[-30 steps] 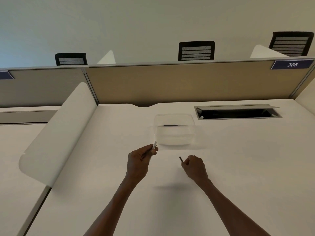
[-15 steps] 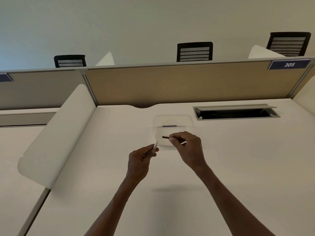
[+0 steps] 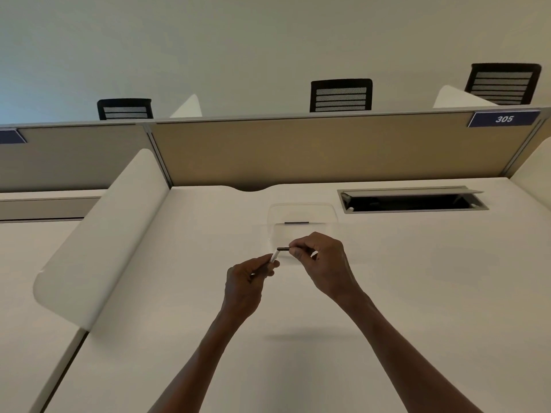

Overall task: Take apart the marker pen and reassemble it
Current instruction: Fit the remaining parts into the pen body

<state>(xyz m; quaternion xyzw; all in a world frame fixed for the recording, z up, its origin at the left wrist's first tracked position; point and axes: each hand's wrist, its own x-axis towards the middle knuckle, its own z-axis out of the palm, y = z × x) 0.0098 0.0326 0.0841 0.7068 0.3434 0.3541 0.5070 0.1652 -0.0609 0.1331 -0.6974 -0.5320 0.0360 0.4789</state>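
Observation:
My left hand [image 3: 247, 281] grips the white marker barrel [image 3: 273, 257], whose open end points up and to the right. My right hand [image 3: 320, 260] pinches a thin dark ink core [image 3: 283, 249] that lies level, its left tip right at the barrel's mouth. Both hands hover above the white desk [image 3: 417, 293], just in front of a clear plastic tray [image 3: 301, 213]. A short dark marker part [image 3: 296, 222] lies inside that tray. Most of the barrel is hidden inside my left fist.
A tan partition [image 3: 313, 150] closes the desk at the back, with an open cable slot [image 3: 411, 201] at the right. A white curved divider [image 3: 98, 239] borders the left side. Black chairs [image 3: 341, 95] stand beyond the partition.
My right hand rose from the desk with the dark core, swung it level and moved left until its tip met the barrel's mouth. My left hand hardly moved.

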